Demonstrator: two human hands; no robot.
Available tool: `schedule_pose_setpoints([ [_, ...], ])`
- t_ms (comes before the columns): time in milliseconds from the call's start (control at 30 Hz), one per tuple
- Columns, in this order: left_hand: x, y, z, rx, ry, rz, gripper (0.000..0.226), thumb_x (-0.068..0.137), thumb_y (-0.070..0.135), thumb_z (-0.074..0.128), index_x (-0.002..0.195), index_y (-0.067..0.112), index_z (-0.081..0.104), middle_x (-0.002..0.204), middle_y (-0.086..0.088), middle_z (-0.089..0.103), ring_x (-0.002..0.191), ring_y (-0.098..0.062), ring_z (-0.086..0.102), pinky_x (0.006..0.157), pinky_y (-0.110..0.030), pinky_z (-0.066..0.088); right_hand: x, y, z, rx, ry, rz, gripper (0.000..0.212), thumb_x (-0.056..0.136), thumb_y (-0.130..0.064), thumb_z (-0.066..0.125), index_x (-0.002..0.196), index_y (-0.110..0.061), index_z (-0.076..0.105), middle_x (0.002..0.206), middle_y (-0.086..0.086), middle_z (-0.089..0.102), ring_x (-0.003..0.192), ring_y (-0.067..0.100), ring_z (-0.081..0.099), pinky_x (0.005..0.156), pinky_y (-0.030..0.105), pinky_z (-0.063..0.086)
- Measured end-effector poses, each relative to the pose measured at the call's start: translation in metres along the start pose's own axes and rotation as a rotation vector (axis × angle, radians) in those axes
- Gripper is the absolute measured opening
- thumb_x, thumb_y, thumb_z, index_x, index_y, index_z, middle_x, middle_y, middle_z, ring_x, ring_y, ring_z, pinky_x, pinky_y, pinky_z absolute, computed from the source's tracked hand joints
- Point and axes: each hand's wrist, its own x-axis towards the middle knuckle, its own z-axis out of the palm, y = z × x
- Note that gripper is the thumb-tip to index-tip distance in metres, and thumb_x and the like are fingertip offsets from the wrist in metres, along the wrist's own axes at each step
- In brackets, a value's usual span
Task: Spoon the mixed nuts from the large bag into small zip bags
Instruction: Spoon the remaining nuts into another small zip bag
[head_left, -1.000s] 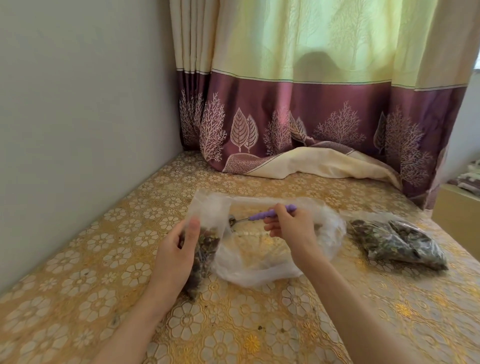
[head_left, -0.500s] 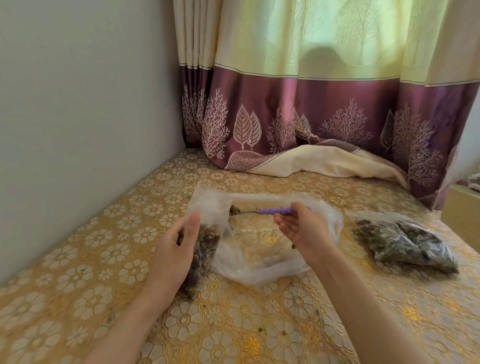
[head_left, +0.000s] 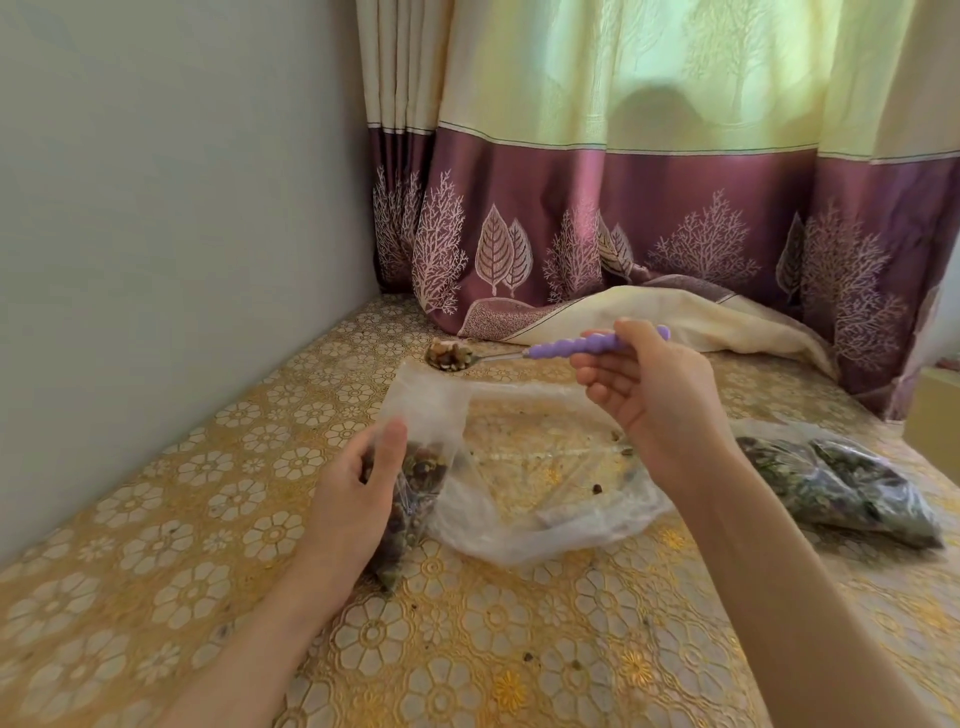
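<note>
1. Nearest me, on the gold floral tablecloth (head_left: 208, 519), the left hand (head_left: 353, 499) grips a small zip bag (head_left: 415, 457), part full and held upright, mouth up; its lower end hides behind the palm.
2. Just beside it the large bag (head_left: 545, 499) lies slack and nearly emptied.
3. Above, the right hand (head_left: 649, 395) pinches the spoon (head_left: 519, 353) by its purple handle, long axis level, loaded bowl pointing left over the small bag's mouth.
4. Right, well apart, a filled bag (head_left: 841, 483) lies flat.
5. Beyond, wall (head_left: 156, 234) and curtain (head_left: 649, 208) close the corner.
</note>
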Motion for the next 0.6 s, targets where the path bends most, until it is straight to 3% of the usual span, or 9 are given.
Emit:
schedule_pose_setpoints([
  [67, 0.000, 0.001, 0.000, -0.011, -0.007, -0.004, 0.060, 0.074, 0.072, 0.038, 0.108, 0.030, 0.063, 0.088, 0.003, 0.067, 0.081, -0.016, 0.062, 0.079, -0.035, 0.049, -0.007, -0.002, 0.007, -0.062, -0.107, -0.070, 0.030, 0.095, -0.011, 0.044, 0.072, -0.003, 0.062, 0.061, 0.004, 0.071, 0.052, 0.008, 0.058, 0.048, 0.016, 0.049],
  [133, -0.001, 0.003, -0.001, -0.035, -0.004, -0.004, 0.062, 0.073, 0.073, 0.038, 0.099, 0.022, 0.064, 0.073, -0.006, 0.054, 0.066, -0.020, 0.049, 0.062, -0.035, 0.043, -0.013, -0.003, 0.011, -0.113, -0.196, -0.145, 0.031, 0.095, -0.008, 0.044, 0.071, -0.003, 0.063, 0.064, 0.006, 0.072, 0.054, 0.010, 0.057, 0.049, 0.017, 0.049],
  [200, -0.003, 0.006, -0.001, -0.051, 0.004, 0.001, 0.062, 0.073, 0.072, 0.039, 0.092, 0.019, 0.063, 0.064, -0.007, 0.044, 0.058, -0.021, 0.040, 0.056, -0.031, 0.036, -0.015, -0.004, 0.013, -0.145, -0.261, -0.190, 0.029, 0.094, -0.005, 0.044, 0.073, -0.004, 0.065, 0.069, 0.007, 0.073, 0.055, 0.011, 0.058, 0.050, 0.019, 0.049],
  [267, -0.003, 0.007, -0.001, -0.058, 0.011, 0.011, 0.056, 0.073, 0.070, 0.040, 0.089, 0.023, 0.064, 0.059, -0.011, 0.043, 0.056, -0.026, 0.041, 0.055, -0.024, 0.038, -0.015, -0.004, 0.013, -0.167, -0.308, -0.196, 0.026, 0.094, -0.003, 0.043, 0.080, -0.003, 0.065, 0.074, 0.010, 0.074, 0.057, 0.013, 0.058, 0.051, 0.020, 0.049],
  [367, -0.003, 0.006, -0.001, -0.062, 0.011, 0.030, 0.067, 0.074, 0.070, 0.040, 0.092, 0.009, 0.062, 0.068, -0.018, 0.048, 0.062, -0.029, 0.044, 0.060, -0.031, 0.039, -0.013, -0.001, 0.012, -0.184, -0.351, -0.181, 0.025, 0.093, 0.000, 0.041, 0.085, -0.002, 0.065, 0.081, 0.014, 0.074, 0.059, 0.014, 0.058, 0.052, 0.020, 0.048],
  [500, -0.002, 0.003, -0.003, -0.074, -0.016, 0.031, 0.077, 0.073, 0.072, 0.040, 0.097, 0.002, 0.057, 0.077, -0.019, 0.052, 0.068, -0.024, 0.045, 0.064, -0.038, 0.037, -0.010, 0.001, 0.010, -0.076, -0.254, -0.157, 0.025, 0.093, -0.005, 0.045, 0.079, -0.003, 0.065, 0.076, 0.015, 0.073, 0.057, 0.014, 0.058, 0.052, 0.021, 0.048],
  [567, -0.002, 0.002, -0.002, -0.084, -0.016, 0.016, 0.068, 0.073, 0.072, 0.040, 0.096, 0.012, 0.062, 0.080, -0.023, 0.057, 0.069, -0.030, 0.052, 0.067, -0.043, 0.044, -0.006, 0.002, 0.006, -0.004, -0.124, -0.132, 0.027, 0.093, -0.009, 0.046, 0.073, -0.004, 0.063, 0.068, 0.011, 0.072, 0.053, 0.012, 0.057, 0.050, 0.019, 0.048],
  [600, -0.002, 0.001, -0.002, -0.096, -0.009, 0.003, 0.060, 0.074, 0.071, 0.040, 0.094, 0.020, 0.064, 0.082, -0.017, 0.064, 0.075, -0.032, 0.059, 0.071, -0.044, 0.048, -0.004, 0.002, 0.003, 0.005, -0.059, -0.131, 0.029, 0.094, -0.011, 0.046, 0.071, -0.005, 0.063, 0.064, 0.006, 0.071, 0.052, 0.010, 0.056, 0.048, 0.017, 0.047],
])
